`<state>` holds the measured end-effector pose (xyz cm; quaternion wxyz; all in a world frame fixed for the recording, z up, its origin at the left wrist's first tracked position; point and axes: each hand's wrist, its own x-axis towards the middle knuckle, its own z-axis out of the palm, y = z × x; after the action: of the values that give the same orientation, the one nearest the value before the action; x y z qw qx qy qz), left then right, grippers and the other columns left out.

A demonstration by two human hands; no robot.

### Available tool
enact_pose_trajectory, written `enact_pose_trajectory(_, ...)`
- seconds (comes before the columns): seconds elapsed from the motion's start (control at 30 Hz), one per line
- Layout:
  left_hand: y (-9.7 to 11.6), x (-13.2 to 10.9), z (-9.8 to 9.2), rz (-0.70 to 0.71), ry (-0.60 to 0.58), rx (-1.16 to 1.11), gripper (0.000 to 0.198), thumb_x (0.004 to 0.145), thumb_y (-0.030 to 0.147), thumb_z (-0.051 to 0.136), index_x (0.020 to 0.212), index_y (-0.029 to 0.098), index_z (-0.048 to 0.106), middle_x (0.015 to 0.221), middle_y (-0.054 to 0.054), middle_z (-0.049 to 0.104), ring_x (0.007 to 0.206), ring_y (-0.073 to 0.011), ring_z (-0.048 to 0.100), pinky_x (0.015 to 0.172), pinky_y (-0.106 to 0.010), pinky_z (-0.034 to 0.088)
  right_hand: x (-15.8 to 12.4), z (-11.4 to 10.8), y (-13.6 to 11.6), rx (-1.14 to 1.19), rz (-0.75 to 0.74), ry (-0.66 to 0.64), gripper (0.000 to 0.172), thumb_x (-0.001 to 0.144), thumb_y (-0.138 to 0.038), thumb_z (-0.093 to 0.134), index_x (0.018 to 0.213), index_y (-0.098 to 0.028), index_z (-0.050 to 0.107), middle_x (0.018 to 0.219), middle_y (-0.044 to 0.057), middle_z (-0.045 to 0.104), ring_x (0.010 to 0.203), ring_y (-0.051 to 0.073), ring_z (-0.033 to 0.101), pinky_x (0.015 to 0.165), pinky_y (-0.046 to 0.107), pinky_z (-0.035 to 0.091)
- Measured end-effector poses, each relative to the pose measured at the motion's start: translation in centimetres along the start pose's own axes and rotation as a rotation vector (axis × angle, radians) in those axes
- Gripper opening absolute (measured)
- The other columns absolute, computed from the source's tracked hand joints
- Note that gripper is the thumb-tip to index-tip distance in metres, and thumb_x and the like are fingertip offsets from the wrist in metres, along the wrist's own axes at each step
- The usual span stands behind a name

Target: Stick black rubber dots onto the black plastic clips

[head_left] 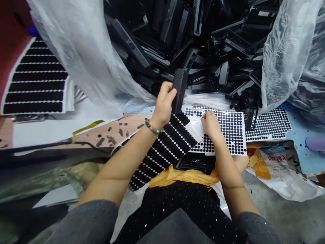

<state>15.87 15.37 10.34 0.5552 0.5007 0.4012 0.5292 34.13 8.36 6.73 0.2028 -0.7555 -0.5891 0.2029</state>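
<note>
My left hand [164, 105], a bead bracelet on its wrist, is wrapped round a long black textured plastic part [179, 88] and holds it upright. My right hand [210, 123] rests on a white sheet of small black round pads [232, 130], fingers pinched together at a bare patch of the sheet; what they hold is too small to make out. A second sheet with rows of black pads [167, 145] lies tilted under my left forearm.
A big heap of black plastic parts [203, 37] fills the back, inside clear plastic bags [286, 54]. Another pad sheet [35, 81] lies at the far left. A yellow cloth [186, 176] and a black part lie on my lap. Printed bags [274, 162] lie at the right.
</note>
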Motion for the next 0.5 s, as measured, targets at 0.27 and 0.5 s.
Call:
enact_pose_trajectory(0.27, -0.9, -7.8, 0.6, -0.401, -0.037, -0.455, 0.017, 0.085, 0.031, 0.063, 0.097, 0.021, 0.057, 0.097, -0.001, 0.069, 0.097, -0.0152, 0.070, 0.079, -0.025, 0.060, -2.6, -1.2, -2.6, 0.863, 0.094, -0.063, 0.016, 0.077, -0.034, 0.066, 0.081, -0.024, 0.054, 0.075, -0.003, 0.057, 0.071, 0.013, 0.056, 0.074, 0.031, 0.053)
enact_pose_trajectory(0.5, -1.9, -9.6, 0.8, -0.218, -0.086, -0.490, 0.033, 0.078, 0.049, 0.075, 0.096, 0.025, 0.061, 0.093, 0.000, 0.070, 0.105, -0.0202, 0.068, 0.095, -0.038, 0.056, -5.3, -1.0, -6.3, 0.988, -0.065, -0.036, 0.027, 0.071, -0.047, 0.076, 0.072, -0.023, 0.063, 0.098, 0.003, 0.059, 0.087, 0.016, 0.059, 0.073, 0.033, 0.055)
